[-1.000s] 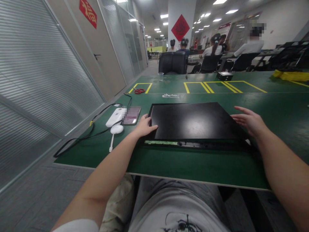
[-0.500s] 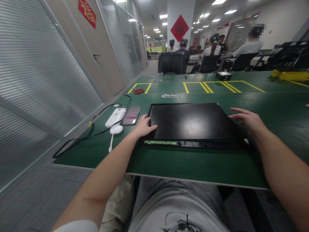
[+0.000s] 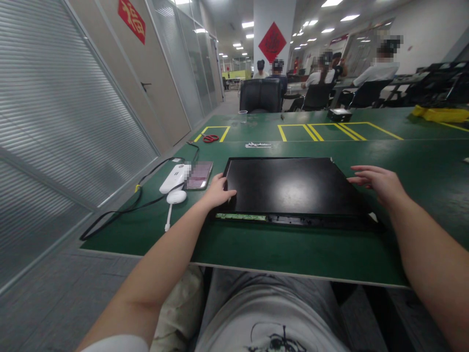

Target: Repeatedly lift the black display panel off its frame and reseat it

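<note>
A black flat screen panel (image 3: 286, 186) lies face up in a thin black frame on the green table. Along its near side the frame shows a strip of green circuit board (image 3: 241, 217). My left hand (image 3: 219, 192) holds the panel's left edge, thumb on top and fingers round the side. Beside the right edge is my right hand (image 3: 381, 183), its fingers stretched out and fingertips near or against the frame; I cannot tell whether they touch. A small white piece (image 3: 373, 216) shows at the near right corner.
Left of the panel lie a phone (image 3: 200, 175), a white device (image 3: 175, 178), a round white piece (image 3: 176, 197) and a black cable (image 3: 120, 211). Farther back are red-handled scissors (image 3: 210, 138), small metal parts (image 3: 258, 145), a clear cup (image 3: 242, 116) and a black box (image 3: 340, 115).
The screen panel has settled slightly lower into its frame, and panel and frame have shifted a little toward me. Both hands stay at the sides, almost where they were.
</note>
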Demonstrator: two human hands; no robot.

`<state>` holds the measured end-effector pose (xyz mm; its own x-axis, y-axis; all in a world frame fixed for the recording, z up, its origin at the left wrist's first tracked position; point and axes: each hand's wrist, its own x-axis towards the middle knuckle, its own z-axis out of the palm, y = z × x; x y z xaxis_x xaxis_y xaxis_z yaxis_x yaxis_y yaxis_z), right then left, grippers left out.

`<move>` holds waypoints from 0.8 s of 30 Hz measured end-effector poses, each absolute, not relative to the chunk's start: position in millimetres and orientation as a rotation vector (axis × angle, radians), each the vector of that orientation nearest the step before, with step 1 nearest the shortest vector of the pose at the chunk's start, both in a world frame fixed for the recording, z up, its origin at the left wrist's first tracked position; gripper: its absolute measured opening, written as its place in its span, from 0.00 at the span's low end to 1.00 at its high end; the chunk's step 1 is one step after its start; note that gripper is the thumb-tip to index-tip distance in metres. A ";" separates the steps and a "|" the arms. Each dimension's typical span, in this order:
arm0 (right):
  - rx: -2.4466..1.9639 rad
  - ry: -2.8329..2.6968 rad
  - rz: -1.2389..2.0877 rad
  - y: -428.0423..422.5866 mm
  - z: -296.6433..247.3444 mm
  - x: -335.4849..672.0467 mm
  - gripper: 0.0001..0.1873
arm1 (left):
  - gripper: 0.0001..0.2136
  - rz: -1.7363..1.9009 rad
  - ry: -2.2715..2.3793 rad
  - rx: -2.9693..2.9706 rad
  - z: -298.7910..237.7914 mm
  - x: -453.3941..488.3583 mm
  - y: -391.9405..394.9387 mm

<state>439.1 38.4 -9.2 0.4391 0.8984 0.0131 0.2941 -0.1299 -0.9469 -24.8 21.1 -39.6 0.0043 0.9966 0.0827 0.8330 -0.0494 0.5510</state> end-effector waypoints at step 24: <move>-1.770 -1.078 0.738 30.4 5.6 428.5 0.11 | 0.31 0.688 1.944 1.930 -40.0 -20.3 21.9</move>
